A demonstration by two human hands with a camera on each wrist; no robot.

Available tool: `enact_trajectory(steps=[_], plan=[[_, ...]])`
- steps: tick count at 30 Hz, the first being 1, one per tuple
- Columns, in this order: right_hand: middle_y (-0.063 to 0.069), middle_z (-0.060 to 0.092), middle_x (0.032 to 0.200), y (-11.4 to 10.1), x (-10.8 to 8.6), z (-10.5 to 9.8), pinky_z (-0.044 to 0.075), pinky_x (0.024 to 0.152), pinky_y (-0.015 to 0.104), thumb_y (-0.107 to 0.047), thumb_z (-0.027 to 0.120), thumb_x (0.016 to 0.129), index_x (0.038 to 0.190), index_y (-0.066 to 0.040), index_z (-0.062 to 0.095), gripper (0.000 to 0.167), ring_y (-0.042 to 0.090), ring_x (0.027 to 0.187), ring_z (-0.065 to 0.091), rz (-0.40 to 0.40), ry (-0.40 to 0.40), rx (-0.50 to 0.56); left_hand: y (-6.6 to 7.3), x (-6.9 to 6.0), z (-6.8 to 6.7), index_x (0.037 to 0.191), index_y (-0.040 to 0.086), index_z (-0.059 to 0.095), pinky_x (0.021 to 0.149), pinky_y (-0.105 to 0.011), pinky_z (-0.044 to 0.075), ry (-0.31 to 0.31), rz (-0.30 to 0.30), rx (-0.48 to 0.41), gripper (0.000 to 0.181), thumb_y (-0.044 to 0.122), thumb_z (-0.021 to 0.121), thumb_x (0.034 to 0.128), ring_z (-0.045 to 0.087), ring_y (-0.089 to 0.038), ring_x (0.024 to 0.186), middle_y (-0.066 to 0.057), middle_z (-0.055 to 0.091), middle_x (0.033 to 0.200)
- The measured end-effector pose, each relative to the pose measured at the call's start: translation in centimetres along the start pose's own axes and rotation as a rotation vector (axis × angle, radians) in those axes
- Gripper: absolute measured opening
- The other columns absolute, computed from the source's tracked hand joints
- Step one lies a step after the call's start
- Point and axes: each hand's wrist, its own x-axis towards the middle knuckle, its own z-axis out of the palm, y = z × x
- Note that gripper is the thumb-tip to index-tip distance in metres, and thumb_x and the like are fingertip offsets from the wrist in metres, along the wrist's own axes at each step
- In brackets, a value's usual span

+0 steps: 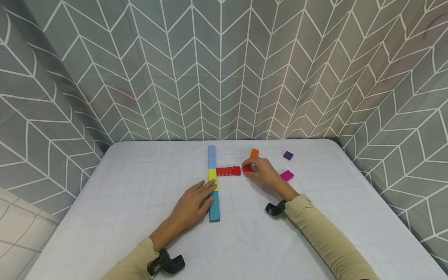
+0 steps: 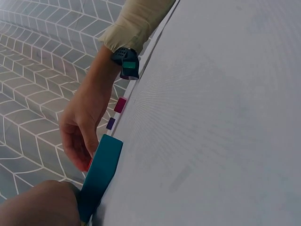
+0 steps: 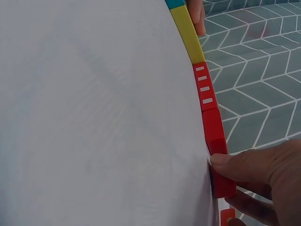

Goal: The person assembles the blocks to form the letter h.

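Left hand [image 1: 191, 204], fingers extended, touches the yellow block [image 1: 212, 174]; right hand [image 1: 263, 171] pinches a red block [image 3: 223, 185] to the yellow block's right.

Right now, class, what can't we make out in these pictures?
- Head view: part of the yellow block, covered by the left hand.
- Head view: the orange block's near end, hidden by the right hand.
- Left wrist view: most of the held red block, behind the right hand and teal block.
- Right wrist view: most of the teal block, cut off by the top edge.
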Motion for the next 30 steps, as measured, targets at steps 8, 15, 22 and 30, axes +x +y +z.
enact_trajectory(steps=[8, 15, 22, 30], plan=[[0.009, 0.074, 0.111, -0.23, 0.27, 0.31, 0.056, 0.095, 0.046, 0.002, 0.082, 0.087, 0.118, -0.001, 0.075, 0.031, 0.029, 0.104, 0.066, -0.001, -0.008, -0.001, 0.00, 0.03, 0.02, 0.153, 0.011, 0.055, 0.116, -0.056, 0.034, -0.002, -0.004, 0.001, 0.052, 0.032, 0.062, 0.1053, 0.039, -0.035, 0.147, -0.001, 0.048, 0.158], [0.009, 0.075, 0.109, -0.32, 0.45, 0.48, 0.056, 0.093, 0.046, 0.002, 0.082, 0.086, 0.117, 0.000, 0.075, 0.031, 0.029, 0.101, 0.065, -0.007, 0.002, 0.002, 0.08, 0.06, -0.16, 0.153, 0.011, 0.055, 0.117, -0.056, 0.034, -0.010, -0.006, 0.006, 0.052, 0.032, 0.062, 0.1055, 0.039, -0.035, 0.147, -0.001, 0.048, 0.158], [0.009, 0.075, 0.109, -0.22, 0.42, 0.63, 0.055, 0.091, 0.045, 0.002, 0.082, 0.086, 0.116, -0.001, 0.076, 0.031, 0.028, 0.099, 0.065, -0.011, 0.019, 0.001, 0.08, 0.08, -0.30, 0.152, 0.010, 0.055, 0.116, -0.057, 0.035, -0.008, 0.001, -0.004, 0.052, 0.032, 0.061, 0.1056, 0.040, -0.036, 0.147, -0.001, 0.048, 0.158], [0.007, 0.074, 0.110, -0.43, 0.28, 0.66, 0.054, 0.088, 0.043, -0.002, 0.083, 0.087, 0.117, -0.003, 0.076, 0.031, 0.025, 0.096, 0.062, 0.023, 0.017, 0.024, -0.04, 0.05, -0.24, 0.151, 0.008, 0.056, 0.116, -0.056, 0.035, 0.001, 0.012, -0.026, 0.050, 0.029, 0.062, 0.1055, 0.041, -0.037, 0.146, -0.003, 0.049, 0.157]])
